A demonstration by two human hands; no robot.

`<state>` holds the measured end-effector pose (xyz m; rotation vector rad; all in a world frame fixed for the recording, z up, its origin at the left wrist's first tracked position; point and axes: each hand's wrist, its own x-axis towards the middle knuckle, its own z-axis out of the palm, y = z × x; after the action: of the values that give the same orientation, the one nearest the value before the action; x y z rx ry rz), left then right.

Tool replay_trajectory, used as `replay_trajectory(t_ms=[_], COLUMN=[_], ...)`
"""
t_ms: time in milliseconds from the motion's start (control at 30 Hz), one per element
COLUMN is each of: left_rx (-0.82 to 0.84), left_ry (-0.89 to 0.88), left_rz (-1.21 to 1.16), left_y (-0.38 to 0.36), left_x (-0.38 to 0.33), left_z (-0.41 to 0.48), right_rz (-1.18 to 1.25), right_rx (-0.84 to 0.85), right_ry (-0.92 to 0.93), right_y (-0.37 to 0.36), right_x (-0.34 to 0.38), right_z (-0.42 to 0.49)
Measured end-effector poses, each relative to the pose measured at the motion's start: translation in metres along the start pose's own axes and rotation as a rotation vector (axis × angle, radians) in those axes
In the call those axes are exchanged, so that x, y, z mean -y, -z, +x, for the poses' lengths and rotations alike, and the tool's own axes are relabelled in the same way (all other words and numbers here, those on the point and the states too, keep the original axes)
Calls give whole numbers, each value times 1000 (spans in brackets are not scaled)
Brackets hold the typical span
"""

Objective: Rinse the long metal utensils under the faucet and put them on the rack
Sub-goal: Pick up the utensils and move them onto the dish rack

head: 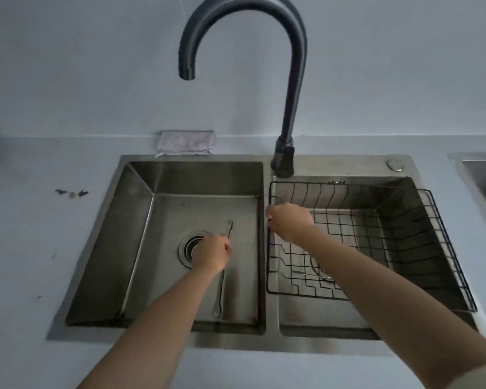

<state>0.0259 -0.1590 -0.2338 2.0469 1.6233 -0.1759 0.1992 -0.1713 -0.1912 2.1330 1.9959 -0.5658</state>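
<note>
— Across the pale tabletop (pixel 26 248), what takes up the most room?

— A steel double sink (pixel 197 158) set into it, with a dark gooseneck faucet (pixel 293 80) rising at 12 o'clock from the ledge between the basins, its spout curving over the left basin. No water shows at the spout.

— And the rack?

— A black wire rack (pixel 443 237) sits in the right basin, toward 3 o'clock. Some thin metal pieces lie on its floor near its front edge, too blurred to name.

— Where are the hands?

— The right hand (pixel 289 223) is at the rack's left rim, beside the divider, knuckles up; I cannot tell whether its fingers grip the wire or only rest there. The left hand (pixel 212 252) is down in the left basin, just to the 3 o'clock side of the round drain (pixel 190 247).

— Holding anything?

— Its fingers are closed around a long metal utensil (pixel 229 227), whose small forked end pokes out toward 12 o'clock. A second thin utensil (pixel 219 297) lies on the basin floor toward 6 o'clock of that hand, near the front wall.

— Anything smaller?

— A folded grey cloth (pixel 185 143) against the wall behind the left basin, a round button (pixel 394 164) on the sink ledge at 1 o'clock, and dark specks (pixel 70 192) on the tabletop at 9 o'clock.
</note>
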Motion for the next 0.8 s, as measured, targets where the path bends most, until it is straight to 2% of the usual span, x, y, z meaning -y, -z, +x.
replay_trajectory(t_ms=[133,300,467,800], left_rx=[99,240,298,335], left_ry=[136,192,237,268], left_rz=[-19,-25,-19,-50], left_y=[-19,-51,-75,-97], left_x=[39,58,60,68], left_z=[0,17,32,48], right_rz=[-43,-89,-48,217], right_rx=[58,159,233,283], right_ry=[79,75,-21,-279], right_y=[-24,-63,-99,-150], right_x=[49,83,90,99], right_z=[38,72,97,116])
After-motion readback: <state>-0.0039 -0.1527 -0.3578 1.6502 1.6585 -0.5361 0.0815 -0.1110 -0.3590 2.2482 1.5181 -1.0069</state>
